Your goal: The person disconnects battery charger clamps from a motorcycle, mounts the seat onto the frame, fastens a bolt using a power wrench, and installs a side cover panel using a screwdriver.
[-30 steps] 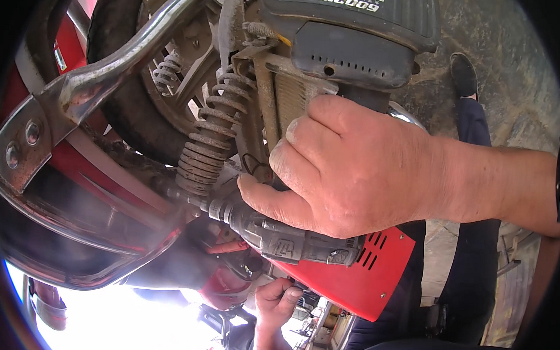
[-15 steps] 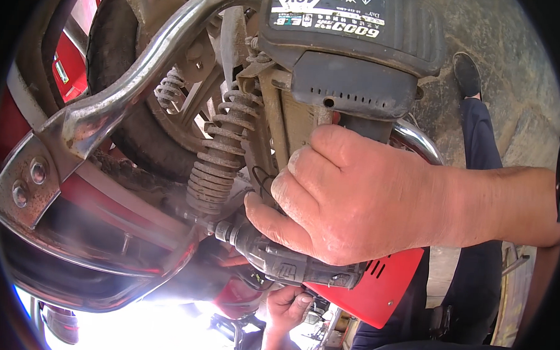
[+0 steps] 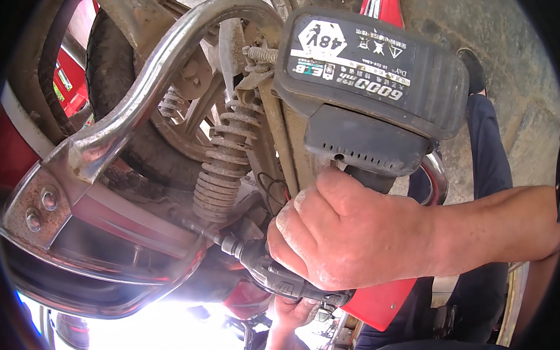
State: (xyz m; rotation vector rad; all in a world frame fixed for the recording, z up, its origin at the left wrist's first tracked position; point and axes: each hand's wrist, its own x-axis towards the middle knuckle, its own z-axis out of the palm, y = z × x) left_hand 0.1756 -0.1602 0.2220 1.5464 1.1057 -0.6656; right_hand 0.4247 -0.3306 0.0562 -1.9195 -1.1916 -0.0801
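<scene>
A cordless impact driver [image 3: 276,277] with a bulky dark battery pack [image 3: 370,73] is held by my right hand [image 3: 358,239], whose fingers wrap its handle. From its nose a thin shaft [image 3: 199,228] reaches left, toward the foot of a rusty coil-spring shock absorber [image 3: 217,173]; the shaft's tip is blurred, so contact cannot be made out. Beneath the tool's body is my left hand [image 3: 292,312], its fingers curled and partly hidden behind the tool. What those fingers hold, if anything, does not show.
A bent chrome bar [image 3: 119,107] crosses the left side, ending in a rusty bolted bracket [image 3: 37,213]. Behind it stands a dirty tyre [image 3: 107,76]. A glossy dark and red panel [image 3: 136,238] lies lower left, and a red plate [image 3: 383,302] sits behind my right wrist.
The whole view has shifted, with things lying lower and slightly to the right. The driver's battery end has moved right and down with my right hand. Less of my left hand shows below the tool.
</scene>
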